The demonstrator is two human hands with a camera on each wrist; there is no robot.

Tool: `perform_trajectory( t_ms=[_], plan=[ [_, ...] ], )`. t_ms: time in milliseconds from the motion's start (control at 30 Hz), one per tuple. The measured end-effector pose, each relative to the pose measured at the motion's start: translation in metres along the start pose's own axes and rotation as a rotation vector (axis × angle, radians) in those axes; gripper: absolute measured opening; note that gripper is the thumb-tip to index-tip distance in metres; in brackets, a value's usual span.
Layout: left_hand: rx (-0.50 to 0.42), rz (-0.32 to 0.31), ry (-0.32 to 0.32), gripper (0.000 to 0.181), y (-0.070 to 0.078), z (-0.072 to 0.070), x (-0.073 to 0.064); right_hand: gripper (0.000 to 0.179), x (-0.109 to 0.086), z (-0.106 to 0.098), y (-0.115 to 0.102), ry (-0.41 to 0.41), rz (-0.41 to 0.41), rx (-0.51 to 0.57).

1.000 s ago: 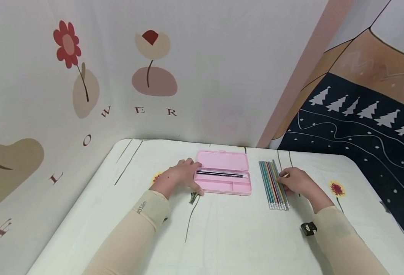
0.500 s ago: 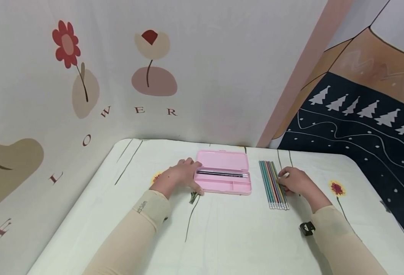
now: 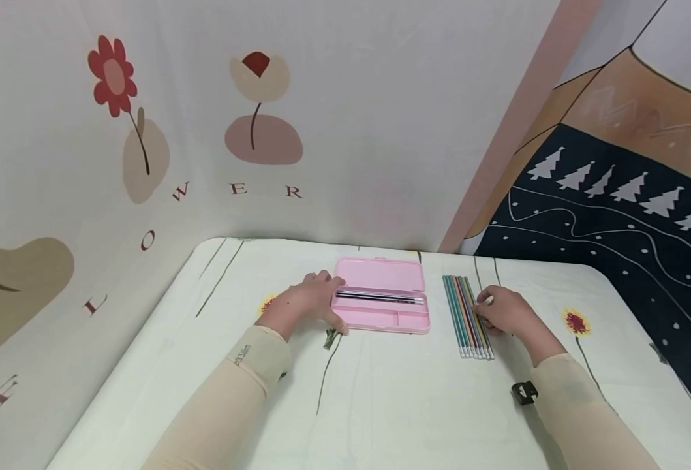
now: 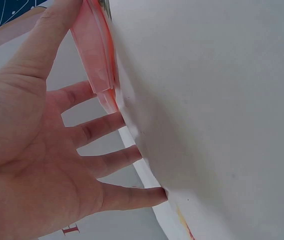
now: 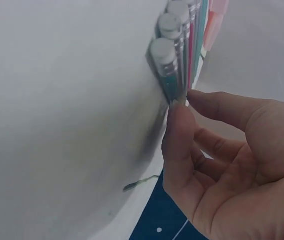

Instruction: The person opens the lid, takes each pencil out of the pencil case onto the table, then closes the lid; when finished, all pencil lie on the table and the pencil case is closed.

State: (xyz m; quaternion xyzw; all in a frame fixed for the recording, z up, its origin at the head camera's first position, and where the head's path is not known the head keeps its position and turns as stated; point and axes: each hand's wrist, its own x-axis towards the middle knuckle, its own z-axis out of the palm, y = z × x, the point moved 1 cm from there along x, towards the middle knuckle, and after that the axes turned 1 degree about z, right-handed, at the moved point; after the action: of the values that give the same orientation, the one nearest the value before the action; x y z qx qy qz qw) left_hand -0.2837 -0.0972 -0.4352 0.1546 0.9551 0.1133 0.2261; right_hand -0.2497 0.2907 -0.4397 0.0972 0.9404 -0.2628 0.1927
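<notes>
A pink pencil case (image 3: 380, 274) lies with its lid laid back, several dark pencils (image 3: 378, 297) in its rear compartment. My left hand (image 3: 307, 300) is at the case's left end, thumb on the front corner and fingers spread straight; in the left wrist view, little and ring fingertips touch the cloth. To the right of the case, several coloured pencils (image 3: 462, 320) form a row, their white-tipped ends toward me. My right hand (image 3: 506, 310) pinches the outermost pencil (image 5: 170, 85) at the row's right side between thumb and index finger. Its other fingers are bent.
A white cloth (image 3: 404, 398) with printed flowers covers the table. Behind it hangs a pale curtain (image 3: 368, 130), with a dark tree-patterned cloth (image 3: 603, 215) at the right. A small black device (image 3: 524, 393) sits at my right cuff.
The outermost pencil has shifted slightly toward me and lies more in line with the row. My right wrist has moved slightly left. My left hand and the case have stayed in place.
</notes>
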Motion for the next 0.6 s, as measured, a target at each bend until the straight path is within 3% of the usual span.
perform_trajectory(
  t_ms=[233,467,600],
  plan=[
    [0.002,0.004,-0.003,0.114,-0.001,-0.001,0.001,0.040,-0.006,0.007,-0.022,0.067,-0.098,-0.014],
    [-0.008,0.005,-0.004,0.113,-0.002,0.000,0.002,0.029,-0.010,0.035,-0.068,0.146,-0.269,-0.045],
    [-0.016,0.010,-0.005,0.113,-0.002,0.000,0.002,0.023,-0.013,0.051,-0.093,0.123,-0.353,-0.014]
  ],
)
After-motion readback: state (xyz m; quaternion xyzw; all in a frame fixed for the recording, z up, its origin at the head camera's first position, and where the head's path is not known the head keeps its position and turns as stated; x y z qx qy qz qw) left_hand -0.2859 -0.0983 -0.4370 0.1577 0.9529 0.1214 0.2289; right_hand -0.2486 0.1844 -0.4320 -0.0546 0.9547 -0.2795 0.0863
